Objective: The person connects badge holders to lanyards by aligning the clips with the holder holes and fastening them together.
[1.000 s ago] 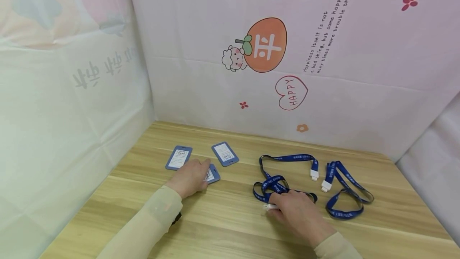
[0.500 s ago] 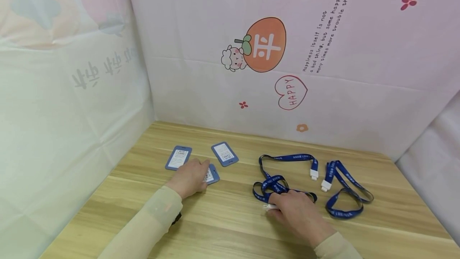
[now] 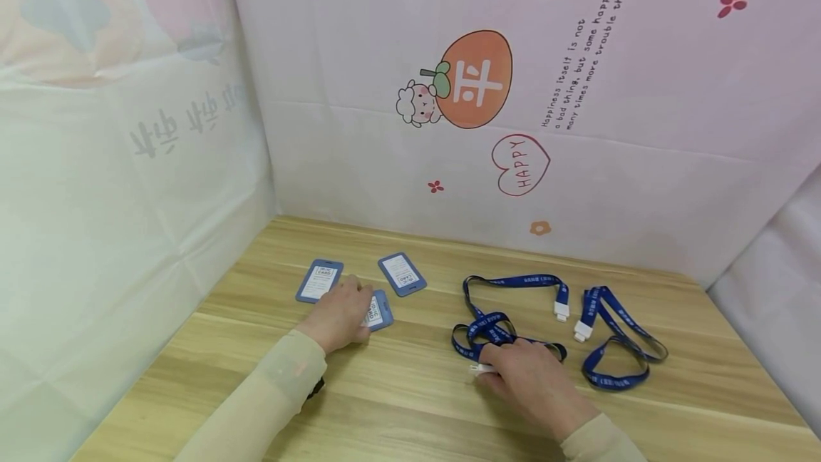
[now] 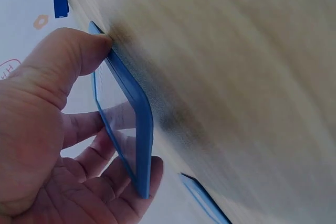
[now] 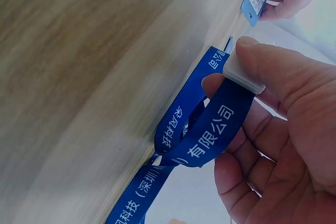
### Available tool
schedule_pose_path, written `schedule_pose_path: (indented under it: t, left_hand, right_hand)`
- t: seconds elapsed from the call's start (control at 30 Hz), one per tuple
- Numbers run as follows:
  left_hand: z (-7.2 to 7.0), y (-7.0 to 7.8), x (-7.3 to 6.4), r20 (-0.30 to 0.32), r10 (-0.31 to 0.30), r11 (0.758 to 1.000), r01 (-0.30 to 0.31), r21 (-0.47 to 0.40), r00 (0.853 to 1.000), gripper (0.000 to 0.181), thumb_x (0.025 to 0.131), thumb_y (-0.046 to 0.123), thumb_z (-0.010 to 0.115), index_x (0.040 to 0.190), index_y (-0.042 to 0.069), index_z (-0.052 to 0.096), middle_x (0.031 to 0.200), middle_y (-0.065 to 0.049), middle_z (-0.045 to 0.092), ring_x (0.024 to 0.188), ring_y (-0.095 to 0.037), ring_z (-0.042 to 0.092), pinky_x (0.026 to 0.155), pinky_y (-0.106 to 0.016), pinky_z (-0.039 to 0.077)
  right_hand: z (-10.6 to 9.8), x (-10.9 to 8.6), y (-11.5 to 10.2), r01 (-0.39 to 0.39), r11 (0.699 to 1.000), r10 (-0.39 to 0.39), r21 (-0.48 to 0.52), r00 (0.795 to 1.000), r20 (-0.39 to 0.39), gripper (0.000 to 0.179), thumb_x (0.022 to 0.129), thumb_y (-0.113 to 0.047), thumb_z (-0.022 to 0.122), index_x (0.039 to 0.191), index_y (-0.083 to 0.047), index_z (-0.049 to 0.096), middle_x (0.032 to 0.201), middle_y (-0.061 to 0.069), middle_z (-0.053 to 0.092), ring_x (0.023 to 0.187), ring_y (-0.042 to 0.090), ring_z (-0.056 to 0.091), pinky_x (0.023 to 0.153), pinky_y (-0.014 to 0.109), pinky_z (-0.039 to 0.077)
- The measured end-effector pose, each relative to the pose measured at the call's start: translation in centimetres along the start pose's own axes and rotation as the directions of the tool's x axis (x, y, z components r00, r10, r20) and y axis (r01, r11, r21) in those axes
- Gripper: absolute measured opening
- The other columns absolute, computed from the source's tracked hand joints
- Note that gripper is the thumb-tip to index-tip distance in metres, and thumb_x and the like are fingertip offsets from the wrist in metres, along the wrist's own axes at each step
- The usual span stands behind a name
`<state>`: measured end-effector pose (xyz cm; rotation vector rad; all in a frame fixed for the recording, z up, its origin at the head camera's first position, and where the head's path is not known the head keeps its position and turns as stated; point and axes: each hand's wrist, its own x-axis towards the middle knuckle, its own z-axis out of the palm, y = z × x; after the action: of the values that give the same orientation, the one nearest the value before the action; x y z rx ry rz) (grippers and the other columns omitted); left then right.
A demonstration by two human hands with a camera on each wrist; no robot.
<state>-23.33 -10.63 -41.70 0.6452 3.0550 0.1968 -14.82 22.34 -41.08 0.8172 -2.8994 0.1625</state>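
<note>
On the left of the table, my left hand (image 3: 340, 314) grips a blue badge holder (image 3: 381, 311) by its edges. The left wrist view shows the thumb on one edge of that badge holder (image 4: 140, 108) and fingers on the opposite one. My right hand (image 3: 529, 380) pinches the white plastic clip (image 5: 240, 73) of a blue lanyard (image 3: 492, 328) between thumb and index finger. White lettering runs along the strap (image 5: 210, 135), which loops down to the table. Part of the lanyard lies hidden behind the right hand in the head view.
Two more blue badge holders lie flat: one on the left (image 3: 319, 281) and one farther back (image 3: 402, 274). Two other lanyards with white clips (image 3: 561, 311) (image 3: 582, 331) lie at the right. Printed white cloth (image 3: 359, 162) walls in the wooden table (image 3: 410, 405).
The badge holder in my left hand has tilted slightly, showing a little more of its card. My right hand stays in place with the lanyard clip.
</note>
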Motion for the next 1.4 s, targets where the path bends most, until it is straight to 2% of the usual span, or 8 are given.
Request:
schedule_pose_path:
  t: [0.13,0.27,0.53,0.8,1.0,1.2,1.4]
  left_hand:
    - [-0.04,-0.02,-0.04,-0.011,0.013,1.000,-0.013,0.018,1.000,0.061,0.084,0.026,0.087,0.130,-0.001,0.059,0.114,-0.015,0.062,0.090,-0.021,0.058,0.088,-0.040,0.058]
    - [0.06,-0.12,0.04,-0.010,0.015,1.000,-0.014,0.023,1.000,0.058,0.084,0.025,0.086,0.127,-0.001,0.059,0.106,-0.013,0.065,0.091,-0.022,0.059,0.089,-0.042,0.057]
    - [0.38,-0.19,-0.04,0.014,0.019,1.000,-0.019,-0.024,1.000,0.080,0.086,0.019,0.082,0.150,-0.010,0.044,0.133,-0.025,0.061,0.114,-0.031,0.064,0.101,-0.044,0.057]
    - [0.55,-0.16,-0.03,-0.005,0.012,1.000,-0.012,0.005,1.000,0.085,0.084,0.019,0.081,0.153,-0.010,0.040,0.131,-0.026,0.062,0.101,-0.026,0.062,0.093,-0.042,0.059]
    - [0.52,-0.17,-0.22,-0.001,0.010,1.000,-0.010,0.004,1.000,0.089,0.086,0.028,0.083,0.153,-0.011,0.039,0.133,-0.027,0.061,0.107,-0.029,0.063,0.097,-0.045,0.058]
    - [0.42,-0.05,-0.31,0.011,-0.005,1.000,0.005,-0.016,1.000,0.104,0.083,0.050,0.086,0.155,-0.008,0.038,0.144,-0.028,0.056,0.129,-0.038,0.059,0.109,-0.050,0.052]
    - [-0.01,0.44,-0.46,-0.006,0.027,1.000,-0.027,-0.003,1.000,0.110,0.080,0.055,0.087,0.156,-0.007,0.038,0.148,-0.027,0.055,0.134,-0.040,0.056,0.113,-0.051,0.048]
  right_hand:
    - [-0.04,0.04,-0.03,-0.004,1.000,0.004,0.004,1.000,0.002,0.016,0.088,-0.033,0.083,0.087,-0.031,0.067,0.075,-0.023,0.062,0.067,0.001,0.053,0.062,0.032,0.048]
    - [-0.04,0.14,-0.11,-0.012,1.000,0.012,0.006,1.000,-0.002,0.015,0.089,-0.034,0.083,0.088,-0.031,0.068,0.075,-0.023,0.062,0.068,0.001,0.053,0.063,0.032,0.049]
    - [0.00,0.10,-0.26,-0.022,1.000,0.022,-0.008,1.000,-0.015,0.015,0.089,-0.035,0.082,0.088,-0.031,0.068,0.075,-0.023,0.061,0.067,0.002,0.052,0.063,0.033,0.049]
    - [-0.14,0.00,-0.25,-0.015,1.000,0.015,0.003,1.000,-0.011,0.014,0.089,-0.035,0.082,0.088,-0.032,0.068,0.075,-0.023,0.062,0.067,0.002,0.052,0.063,0.033,0.050]
    - [-0.15,-0.04,-0.24,-0.005,1.000,0.005,-0.001,0.999,-0.036,0.015,0.089,-0.034,0.082,0.087,-0.032,0.068,0.075,-0.024,0.061,0.067,0.002,0.052,0.062,0.032,0.049]
    - [-0.18,-0.02,-0.26,-0.007,1.000,0.007,-0.004,0.999,-0.040,0.015,0.089,-0.034,0.083,0.087,-0.031,0.068,0.074,-0.023,0.060,0.066,0.001,0.050,0.062,0.030,0.047]
    - [-0.26,0.13,-0.30,-0.036,0.999,0.036,-0.011,0.999,-0.015,0.014,0.089,-0.035,0.082,0.087,-0.030,0.068,0.073,-0.024,0.060,0.067,0.002,0.051,0.064,0.030,0.048]
